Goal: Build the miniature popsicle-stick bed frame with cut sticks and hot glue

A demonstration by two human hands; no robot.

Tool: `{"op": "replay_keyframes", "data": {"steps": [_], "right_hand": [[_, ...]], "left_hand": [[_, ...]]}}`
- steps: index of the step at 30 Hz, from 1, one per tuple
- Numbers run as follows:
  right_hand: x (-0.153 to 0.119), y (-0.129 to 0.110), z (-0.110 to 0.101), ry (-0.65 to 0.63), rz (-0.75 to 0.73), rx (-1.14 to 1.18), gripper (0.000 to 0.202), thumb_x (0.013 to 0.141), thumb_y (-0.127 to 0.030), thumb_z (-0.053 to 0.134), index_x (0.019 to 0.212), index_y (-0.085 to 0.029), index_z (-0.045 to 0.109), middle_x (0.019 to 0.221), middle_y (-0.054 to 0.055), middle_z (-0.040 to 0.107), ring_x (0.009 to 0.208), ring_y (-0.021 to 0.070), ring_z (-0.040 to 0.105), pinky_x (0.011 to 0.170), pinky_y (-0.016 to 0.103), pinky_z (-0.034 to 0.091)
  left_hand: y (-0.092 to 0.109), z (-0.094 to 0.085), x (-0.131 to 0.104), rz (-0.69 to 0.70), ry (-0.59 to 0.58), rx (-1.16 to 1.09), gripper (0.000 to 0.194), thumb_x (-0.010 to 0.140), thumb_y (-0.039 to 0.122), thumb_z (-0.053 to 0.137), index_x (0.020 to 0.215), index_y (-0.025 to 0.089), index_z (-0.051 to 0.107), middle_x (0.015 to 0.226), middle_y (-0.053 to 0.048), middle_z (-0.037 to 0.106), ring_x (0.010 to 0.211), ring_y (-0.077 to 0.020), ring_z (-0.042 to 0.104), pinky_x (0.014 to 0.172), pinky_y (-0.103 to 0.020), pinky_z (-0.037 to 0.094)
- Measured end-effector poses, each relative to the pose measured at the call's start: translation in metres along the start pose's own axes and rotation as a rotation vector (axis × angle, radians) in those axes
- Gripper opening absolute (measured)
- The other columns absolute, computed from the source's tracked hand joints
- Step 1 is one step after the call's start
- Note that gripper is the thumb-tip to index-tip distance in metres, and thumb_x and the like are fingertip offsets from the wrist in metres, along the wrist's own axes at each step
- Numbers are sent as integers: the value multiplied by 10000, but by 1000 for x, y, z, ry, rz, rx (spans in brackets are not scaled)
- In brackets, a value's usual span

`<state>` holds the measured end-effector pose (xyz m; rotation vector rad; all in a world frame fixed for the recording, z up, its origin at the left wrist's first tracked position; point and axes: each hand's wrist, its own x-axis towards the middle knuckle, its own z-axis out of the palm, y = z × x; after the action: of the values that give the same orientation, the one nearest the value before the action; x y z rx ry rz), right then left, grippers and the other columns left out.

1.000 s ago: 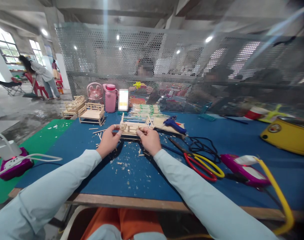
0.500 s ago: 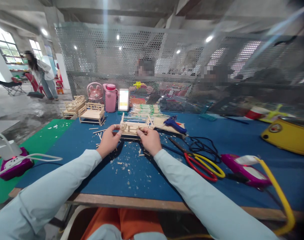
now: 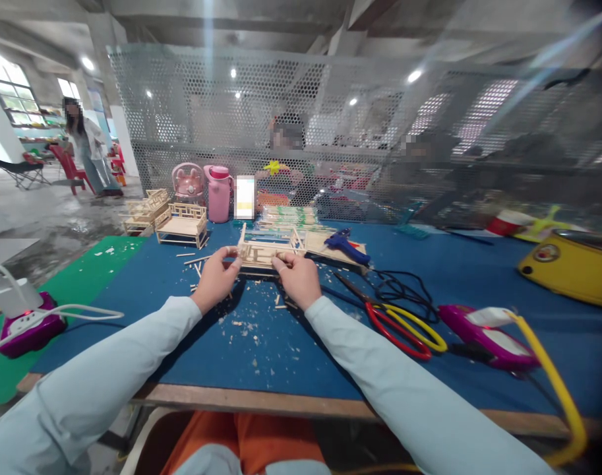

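Observation:
A small wooden stick frame, like a miniature bench (image 3: 259,253), stands on the blue table in front of me. My left hand (image 3: 218,277) is closed on its left end, thumb and fingers pinching near the corner post. At the frame's front, right of the middle, my right hand (image 3: 299,277) is closed in a pinch; any small piece between those fingertips is hidden. Just behind the frame's right end, a blue glue gun (image 3: 347,247) lies on a pale wooden sheet. Short stick offcuts and white flakes are scattered around both hands.
Finished miniature benches (image 3: 182,224) stand at the back left near a pink flask (image 3: 218,194) and a phone (image 3: 244,196). Scissors (image 3: 399,324), black cable and a purple power strip (image 3: 488,336) lie right. A yellow pot (image 3: 572,267) stands far right. A perforated screen (image 3: 192,119) rises behind.
My hands and the bench frame hold nearly the same place; the right fingers shift very slightly. In the background, the person at the left has straightened up and moved a little right.

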<state>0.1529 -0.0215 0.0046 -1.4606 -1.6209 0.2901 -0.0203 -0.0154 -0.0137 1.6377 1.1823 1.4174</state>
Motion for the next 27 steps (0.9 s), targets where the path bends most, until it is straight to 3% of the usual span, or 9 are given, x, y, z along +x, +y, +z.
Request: {"op": "replay_keyframes", "data": {"steps": [5, 7, 10, 11, 13, 17, 18, 22, 27], "right_hand": [[-4, -1, -4, 46, 19, -29, 305, 746, -360, 498, 797, -154, 717, 650, 52, 696, 653, 200, 632, 625, 268, 455], [-6, -1, -10, 74, 36, -4, 306, 742, -366, 504, 818, -150, 708, 682, 58, 700, 635, 196, 630, 623, 273, 460], [-17, -5, -25, 58, 38, 76, 283, 742, -377, 508, 811, -153, 668, 715, 52, 689, 560, 162, 599, 597, 274, 464], [-22, -8, -30, 16, 36, 121, 270, 747, -379, 505, 801, -156, 646, 723, 47, 681, 533, 146, 580, 579, 269, 462], [-35, -15, -40, -94, 43, 232, 244, 756, -377, 498, 807, -161, 601, 730, 35, 660, 503, 117, 548, 538, 251, 457], [-57, -29, -46, -227, 112, 428, 346, 743, -333, 532, 1049, -180, 483, 652, -30, 598, 486, 94, 518, 473, 208, 431], [-60, -31, -46, -238, 124, 459, 404, 738, -321, 540, 1105, -184, 441, 628, -47, 580, 479, 92, 513, 466, 202, 426], [-66, -35, -38, -279, 117, 473, 487, 738, -286, 546, 1178, -174, 372, 589, -72, 545, 477, 87, 508, 479, 197, 424], [-78, -31, -35, -354, 38, 379, 485, 770, -281, 512, 1225, -191, 371, 661, -44, 597, 504, 90, 518, 524, 214, 437]], "left_hand": [[1, -1, 0, -15, -1, 49, 254, 772, 258, 545, 996, 139, 561, 965, -80, 622, 713, -136, 589, 705, -276, 463], [6, -3, -2, -4, 102, 139, 292, 764, 223, 543, 1036, 118, 537, 1029, -113, 588, 806, -166, 578, 778, -317, 452], [19, -4, -11, 139, 302, 220, 348, 749, 208, 557, 1078, 101, 516, 1075, -137, 536, 962, -205, 514, 873, -344, 405], [25, -3, -17, 197, 295, 197, 335, 756, 224, 556, 1071, 112, 524, 1051, -121, 540, 968, -202, 505, 873, -334, 402], [36, 4, -31, 190, 98, 45, 289, 788, 276, 533, 1044, 142, 551, 971, -82, 567, 881, -169, 525, 801, -290, 427], [51, 24, -57, -285, -365, -404, 349, 777, 438, 538, 951, 143, 602, 815, -47, 602, 707, -124, 543, 606, -223, 434], [53, 28, -61, -358, -417, -483, 367, 750, 464, 567, 922, 143, 611, 805, -42, 603, 697, -116, 544, 595, -212, 432], [53, 30, -65, -484, -401, -623, 399, 647, 480, 673, 864, 149, 619, 755, -15, 592, 645, -88, 538, 559, -187, 421], [48, 24, -62, -560, -433, -643, 293, 660, 379, 680, 794, 129, 609, 755, -28, 604, 610, -75, 536, 565, -186, 421]]}}
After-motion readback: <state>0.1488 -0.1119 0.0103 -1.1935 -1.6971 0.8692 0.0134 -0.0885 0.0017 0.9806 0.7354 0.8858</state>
